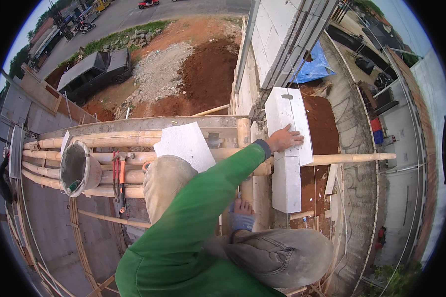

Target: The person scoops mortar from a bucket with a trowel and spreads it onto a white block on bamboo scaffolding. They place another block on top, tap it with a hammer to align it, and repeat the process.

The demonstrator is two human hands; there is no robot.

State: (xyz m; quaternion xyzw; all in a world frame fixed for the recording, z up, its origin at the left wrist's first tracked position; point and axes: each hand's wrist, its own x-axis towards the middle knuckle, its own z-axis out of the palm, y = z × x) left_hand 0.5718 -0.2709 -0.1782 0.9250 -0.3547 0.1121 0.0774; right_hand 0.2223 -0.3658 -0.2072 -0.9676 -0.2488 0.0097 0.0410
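Observation:
My left hand, at the end of a green sleeve, lies palm down on a white lightweight concrete block. Its fingers are spread over the top, pointing right; the thumb is hard to make out. Below the hand, the white blockwork continues with another block face. A thin joint line and a small grey patch of mortar mark the far block. A loose white block piece rests on the bamboo poles, partly behind my knee. My right hand is out of view.
Bamboo poles form a platform carrying a mortar bucket, a hammer and a red-handled tool. A pole juts right past the blocks. A tall block wall stands ahead; ground lies far below, with a parked vehicle.

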